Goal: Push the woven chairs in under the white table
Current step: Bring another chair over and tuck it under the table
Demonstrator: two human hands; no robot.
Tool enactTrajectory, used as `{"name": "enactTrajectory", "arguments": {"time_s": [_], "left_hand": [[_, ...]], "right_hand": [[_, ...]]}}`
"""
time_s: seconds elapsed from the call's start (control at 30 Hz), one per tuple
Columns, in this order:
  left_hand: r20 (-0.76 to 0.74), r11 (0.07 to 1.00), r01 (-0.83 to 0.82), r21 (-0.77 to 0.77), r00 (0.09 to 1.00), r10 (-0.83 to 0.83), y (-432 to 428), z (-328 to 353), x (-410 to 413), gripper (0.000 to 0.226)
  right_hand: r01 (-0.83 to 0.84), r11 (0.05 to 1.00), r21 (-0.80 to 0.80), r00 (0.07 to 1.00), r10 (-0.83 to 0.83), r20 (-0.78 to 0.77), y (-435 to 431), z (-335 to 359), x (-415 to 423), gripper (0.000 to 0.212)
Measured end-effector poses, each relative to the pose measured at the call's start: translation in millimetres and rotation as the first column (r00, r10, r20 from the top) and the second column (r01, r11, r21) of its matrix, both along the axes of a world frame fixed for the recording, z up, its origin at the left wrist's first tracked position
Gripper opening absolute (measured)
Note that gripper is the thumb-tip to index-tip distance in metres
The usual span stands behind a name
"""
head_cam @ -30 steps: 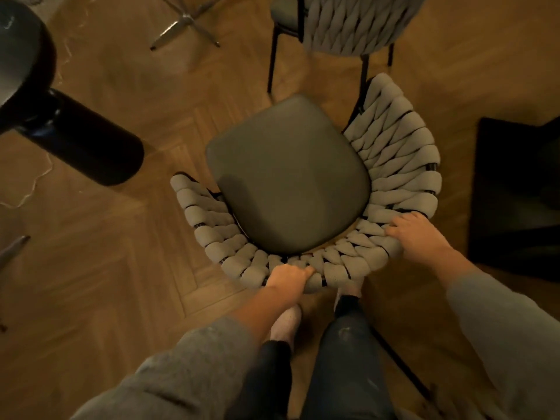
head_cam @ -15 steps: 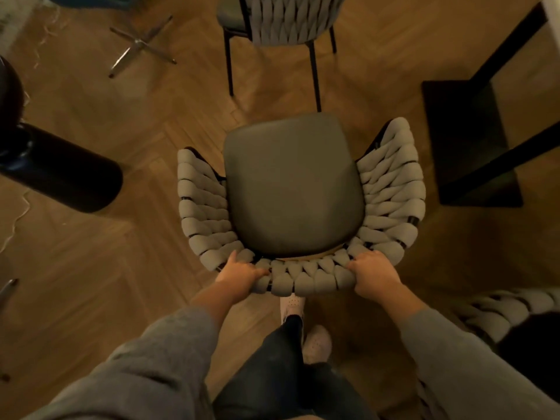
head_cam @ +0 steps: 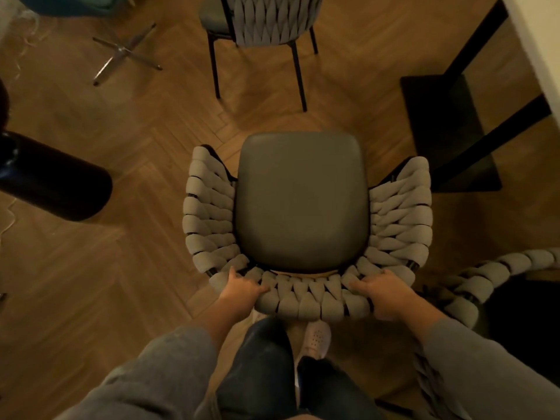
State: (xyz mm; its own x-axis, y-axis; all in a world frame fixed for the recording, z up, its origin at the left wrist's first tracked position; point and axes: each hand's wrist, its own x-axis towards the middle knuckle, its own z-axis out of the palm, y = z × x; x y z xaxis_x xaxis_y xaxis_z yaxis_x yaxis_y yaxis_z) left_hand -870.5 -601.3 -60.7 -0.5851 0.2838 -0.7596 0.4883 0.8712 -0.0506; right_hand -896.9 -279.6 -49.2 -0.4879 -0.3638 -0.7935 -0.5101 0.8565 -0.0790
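A woven chair (head_cam: 303,204) with a grey padded seat and a curved braided back stands on the wooden floor right in front of me. My left hand (head_cam: 242,291) grips the left part of its back rim. My right hand (head_cam: 380,294) grips the right part of the rim. The white table (head_cam: 542,47) shows only as an edge at the top right, with its black legs and base plate (head_cam: 448,131) below it. A second woven chair (head_cam: 266,22) stands further ahead, its back toward me. A third woven chair (head_cam: 485,280) is at my right side.
A thick black cylinder (head_cam: 57,183) juts in from the left over the floor. A chrome star-shaped chair base (head_cam: 124,53) lies at the top left. My legs and a white shoe (head_cam: 315,338) are just behind the held chair.
The chair has turned from angled left to square with me. My right hand slid from the chair's right side to the back rim. The table's edge and a third chair have come into view.
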Motion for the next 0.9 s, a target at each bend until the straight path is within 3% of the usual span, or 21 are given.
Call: {"name": "enactTrajectory", "arguments": {"time_s": [0.1,0.33,0.67,0.9], "left_hand": [[-0.014,0.999,0.033,0.019,0.999,-0.032,-7.0,-0.5,-21.2,0.055],[-0.043,0.978,0.195,0.069,0.98,-0.193,-35.5,-9.6,-112.5,0.051],[-0.08,0.909,0.409,0.079,0.912,-0.403,-44.1,-22.0,-248.9,0.047],[-0.08,0.87,0.489,0.071,0.872,-0.483,-14.5,-8.2,-362.6,0.038]], "right_hand": [[0.024,0.998,0.064,0.999,-0.022,-0.037,-10.7,-6.9,-7.8,0.044],[0.184,0.979,0.088,0.981,-0.178,-0.079,-38.5,-9.0,-48.8,0.05],[0.343,0.936,0.08,0.937,-0.334,-0.105,-55.2,-13.8,-125.1,0.039],[0.505,0.861,0.053,0.856,-0.492,-0.158,-44.7,-25.4,-187.4,0.026]]}}
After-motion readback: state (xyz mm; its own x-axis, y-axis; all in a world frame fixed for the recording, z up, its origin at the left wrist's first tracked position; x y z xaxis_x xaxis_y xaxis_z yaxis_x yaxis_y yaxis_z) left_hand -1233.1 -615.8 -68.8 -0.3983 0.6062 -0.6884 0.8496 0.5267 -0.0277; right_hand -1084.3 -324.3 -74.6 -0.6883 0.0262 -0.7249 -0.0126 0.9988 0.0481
